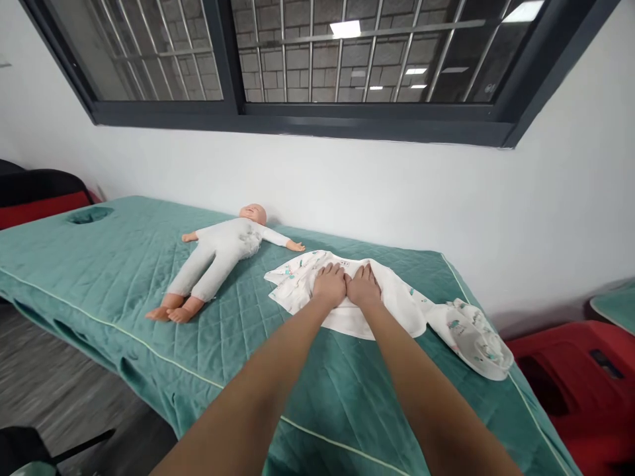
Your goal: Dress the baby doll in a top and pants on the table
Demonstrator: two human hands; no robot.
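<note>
A white baby garment (399,307) with small coloured prints lies spread on the green quilted bed cover (317,390). Both my hands rest on its middle, side by side with the thumbs close together. The fingers of my left hand (329,285) stretch out flat over the cloth. My right hand (364,287) also lies flat, fingers extended. To the right, a bunched white printed cloth (473,337) touches the garment's edge. A baby doll (223,241) in a white body lies on its back to the left, one hand close to the garment.
Behind the bed is a white wall (347,192) with a dark-framed window (307,125) above. A round hole (90,215) opens in the bed cover at the far left. Red plastic furniture (585,377) stands beyond the right edge, and a black and red object (44,192) at the left.
</note>
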